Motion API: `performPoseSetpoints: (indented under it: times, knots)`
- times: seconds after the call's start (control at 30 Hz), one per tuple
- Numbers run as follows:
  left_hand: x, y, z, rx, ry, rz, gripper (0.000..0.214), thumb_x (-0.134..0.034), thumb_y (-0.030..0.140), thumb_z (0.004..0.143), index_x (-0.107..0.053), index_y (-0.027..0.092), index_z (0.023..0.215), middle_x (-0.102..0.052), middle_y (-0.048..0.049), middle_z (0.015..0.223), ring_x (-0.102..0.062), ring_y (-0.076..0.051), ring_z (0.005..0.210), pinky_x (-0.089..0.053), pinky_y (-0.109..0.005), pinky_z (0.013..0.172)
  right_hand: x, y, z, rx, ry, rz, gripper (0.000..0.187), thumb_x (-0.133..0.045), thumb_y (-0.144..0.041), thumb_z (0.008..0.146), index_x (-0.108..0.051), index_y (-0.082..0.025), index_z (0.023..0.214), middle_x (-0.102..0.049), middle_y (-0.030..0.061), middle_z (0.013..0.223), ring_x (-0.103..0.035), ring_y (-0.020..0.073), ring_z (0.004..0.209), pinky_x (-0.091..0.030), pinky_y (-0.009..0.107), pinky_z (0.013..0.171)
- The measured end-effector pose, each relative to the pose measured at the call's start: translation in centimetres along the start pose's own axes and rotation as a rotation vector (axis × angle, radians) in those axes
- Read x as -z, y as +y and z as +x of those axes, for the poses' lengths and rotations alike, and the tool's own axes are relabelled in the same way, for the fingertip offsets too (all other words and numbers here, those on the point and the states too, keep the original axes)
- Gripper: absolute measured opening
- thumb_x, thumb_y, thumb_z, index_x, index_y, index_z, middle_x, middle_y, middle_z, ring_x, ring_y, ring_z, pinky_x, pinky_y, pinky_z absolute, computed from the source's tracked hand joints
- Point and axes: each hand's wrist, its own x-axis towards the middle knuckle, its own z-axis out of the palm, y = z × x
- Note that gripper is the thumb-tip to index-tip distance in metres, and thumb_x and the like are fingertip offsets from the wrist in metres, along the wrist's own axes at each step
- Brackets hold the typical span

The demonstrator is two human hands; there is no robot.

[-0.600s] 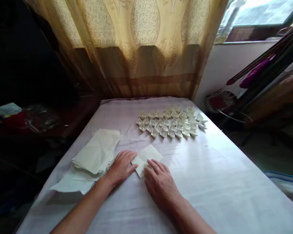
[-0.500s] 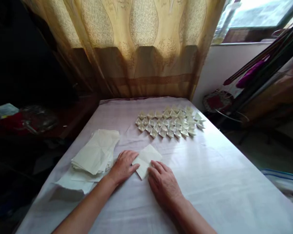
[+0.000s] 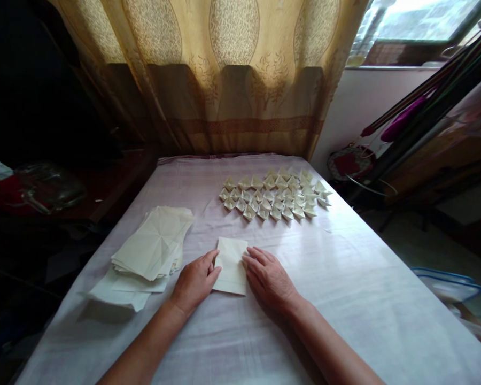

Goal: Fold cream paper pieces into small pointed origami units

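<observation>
A square-cornered piece of cream paper (image 3: 231,267), looking folded, lies on the cloth-covered table between my two hands. At its left edge is my left hand (image 3: 196,275), with curled fingers and thumb holding the edge. My right hand (image 3: 269,275) rests along the opposite edge, its fingers stretched out and lying flat, the tips touching the paper. To the left of my left hand sits a stack of creased cream paper sheets (image 3: 148,246). Beyond the paper stand rows of small folded paper pieces (image 3: 276,198) with pointed tips.
White cloth (image 3: 344,321) covers the table. A yellow patterned curtain (image 3: 232,101) hangs behind its far edge. Dark furniture with a red item and clear plastic (image 3: 50,187) stands at left. Poles (image 3: 420,107) lean at right, and a blue-rimmed container (image 3: 444,283) is by the right side.
The cream paper has turned from a diamond position to edges facing me, and its creased face no longer shows. My left hand has curled at its edge. The view has shifted slightly.
</observation>
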Motion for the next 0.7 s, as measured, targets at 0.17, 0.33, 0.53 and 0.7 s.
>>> performPoseSetpoints:
  times: [0.17,0.33,0.53,0.7]
  knots:
    - [-0.7,-0.3,-0.3,-0.106,0.125,0.222,0.036,-0.054,0.021,0.091,-0.059,0.018,0.126,-0.070,-0.0065,0.099,-0.067,-0.021,0.088,-0.051,-0.032,0.081,0.4,-1.3,-0.5,0.029,-0.116,0.037,0.032,-0.058,-0.022,0.089,-0.066,-0.023,0.120,-0.061,0.0108,0.134,-0.054,0.0285,0.125,-0.044,0.049,0.105]
    - [-2.3,-0.4,0.4,-0.485,0.223,0.341,0.031,-0.049,0.026,0.096,-0.062,0.025,0.124,-0.065,-0.0062,0.127,-0.057,-0.024,0.120,-0.041,-0.042,0.106,0.0,-1.7,-0.6,-0.030,-0.171,0.025,0.036,-0.057,-0.025,0.091,-0.063,-0.024,0.126,-0.057,0.0092,0.139,-0.051,0.0285,0.129,-0.039,0.049,0.109]
    - [-3.4,-1.3,1.7,-0.544,0.064,0.393,0.049,-0.047,0.036,0.097,-0.045,0.024,0.144,-0.048,-0.0048,0.150,-0.040,-0.024,0.140,-0.020,-0.046,0.120,0.0,-1.6,-0.5,-0.133,-0.257,0.003,0.048,-0.055,-0.033,0.093,-0.053,-0.023,0.140,-0.044,0.0093,0.151,-0.039,0.0290,0.140,-0.031,0.048,0.115]
    - [-3.3,-1.6,1.7,-0.496,-0.011,0.362,0.059,-0.048,0.045,0.095,-0.036,0.027,0.150,-0.041,-0.0049,0.155,-0.033,-0.024,0.144,-0.009,-0.048,0.122,-0.3,-0.6,1.1,-0.229,-0.320,-0.011,0.054,-0.048,-0.037,0.096,-0.042,-0.022,0.148,-0.037,0.0065,0.155,-0.031,0.0266,0.145,-0.024,0.048,0.118]
